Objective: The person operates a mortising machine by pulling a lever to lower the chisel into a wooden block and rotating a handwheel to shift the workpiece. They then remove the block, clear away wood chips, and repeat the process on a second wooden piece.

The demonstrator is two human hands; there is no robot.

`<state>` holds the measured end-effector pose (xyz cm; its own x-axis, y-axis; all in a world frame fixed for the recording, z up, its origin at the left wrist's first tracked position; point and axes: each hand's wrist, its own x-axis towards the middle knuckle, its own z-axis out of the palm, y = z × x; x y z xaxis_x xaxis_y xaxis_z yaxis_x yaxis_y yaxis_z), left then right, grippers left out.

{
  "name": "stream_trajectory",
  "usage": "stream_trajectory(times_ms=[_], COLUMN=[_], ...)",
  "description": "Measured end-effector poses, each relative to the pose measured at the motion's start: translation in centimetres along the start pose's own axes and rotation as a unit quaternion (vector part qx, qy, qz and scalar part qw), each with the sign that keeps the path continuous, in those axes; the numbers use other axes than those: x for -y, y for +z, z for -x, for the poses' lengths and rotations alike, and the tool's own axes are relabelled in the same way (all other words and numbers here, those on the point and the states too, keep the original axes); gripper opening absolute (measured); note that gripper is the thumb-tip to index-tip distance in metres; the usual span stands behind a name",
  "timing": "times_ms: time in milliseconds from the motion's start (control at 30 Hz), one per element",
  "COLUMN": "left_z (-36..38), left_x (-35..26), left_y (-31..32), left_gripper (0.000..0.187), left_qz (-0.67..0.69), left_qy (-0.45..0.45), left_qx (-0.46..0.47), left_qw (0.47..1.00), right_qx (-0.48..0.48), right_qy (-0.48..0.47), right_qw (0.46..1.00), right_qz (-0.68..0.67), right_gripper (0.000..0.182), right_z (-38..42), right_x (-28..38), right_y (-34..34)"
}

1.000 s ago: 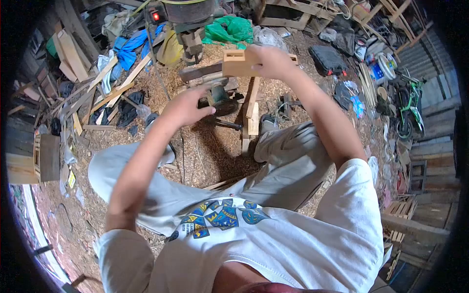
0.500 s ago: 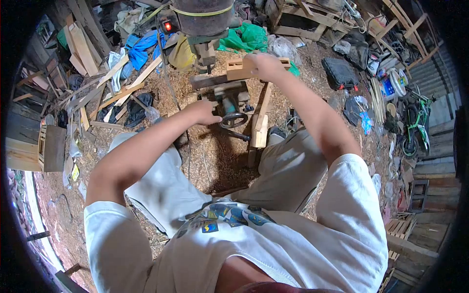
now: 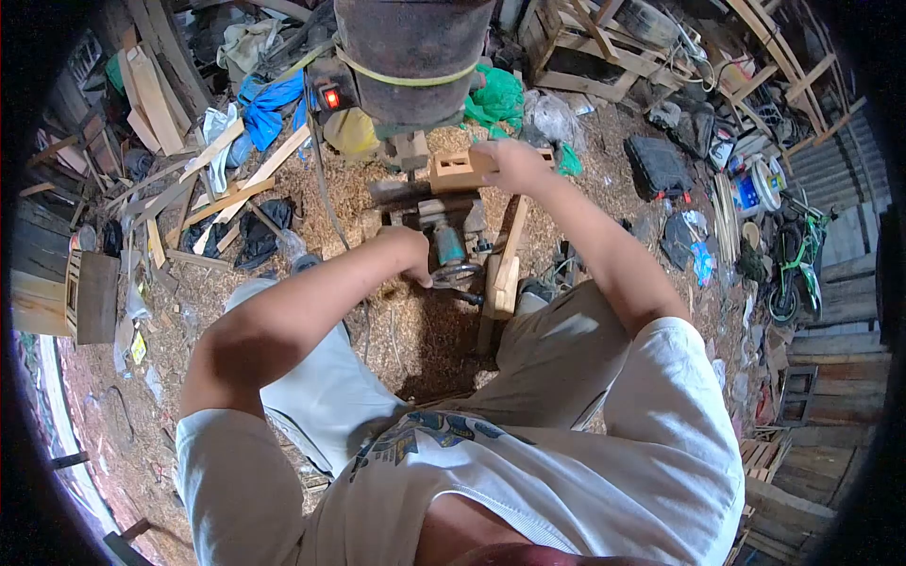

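Left of fingers of right hand (image 3: 514, 167), passage being blocked by wooden block (image 3: 458, 172), then spindle (image 3: 409, 151) and dark drum (image 3: 415, 57). Beyond them, room being narrowed by green bag (image 3: 498, 99). Nearer body, way being crossed by wooden strip (image 3: 512, 228).
Right of left hand (image 3: 408, 253) fingers, path being barred by handwheel (image 3: 462, 268), teal vise (image 3: 448, 246). Nearer body, space being left open over sawdust floor (image 3: 382, 316).

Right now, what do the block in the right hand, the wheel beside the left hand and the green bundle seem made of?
The block looks like bare wood: pale tan, without visible gloss. The wheel is probably smooth metal, dark with glints on its rim, though plastic can't be ruled out. The green bundle seems thin plastic, judging by its shiny creases.
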<state>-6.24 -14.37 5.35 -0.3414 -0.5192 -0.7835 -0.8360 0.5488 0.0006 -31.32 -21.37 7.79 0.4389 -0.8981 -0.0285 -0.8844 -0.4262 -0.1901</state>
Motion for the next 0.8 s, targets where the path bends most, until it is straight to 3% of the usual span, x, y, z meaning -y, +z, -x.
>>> stream_trajectory(times_ms=[233,333,400,800], left_z=[-0.4,-0.5,-0.6,-0.2], left_x=[-0.6,-1.1,-1.5,-1.6], left_y=[0.6,0.4,0.6,1.4], left_gripper=[0.073,0.074,0.083,0.083], left_qz=[-0.024,-0.01,-0.015,-0.038], left_qy=[0.049,0.055,0.051,0.059], left_qx=[-0.011,0.029,0.055,0.069], left_qw=[0.998,0.998,0.997,0.995], right_qx=[0.0,0.004,0.006,0.012], right_qy=[-0.012,-0.013,-0.011,-0.005], right_qw=[1.0,1.0,1.0,1.0], right_qz=[-0.012,-0.011,-0.012,-0.029], right_gripper=[0.054,0.056,0.056,0.058], right_z=[-0.3,-0.3,-0.2,-0.8], right_x=[0.0,0.7,1.2,0.6], right_y=[-0.1,-0.5,-0.9,0.3])
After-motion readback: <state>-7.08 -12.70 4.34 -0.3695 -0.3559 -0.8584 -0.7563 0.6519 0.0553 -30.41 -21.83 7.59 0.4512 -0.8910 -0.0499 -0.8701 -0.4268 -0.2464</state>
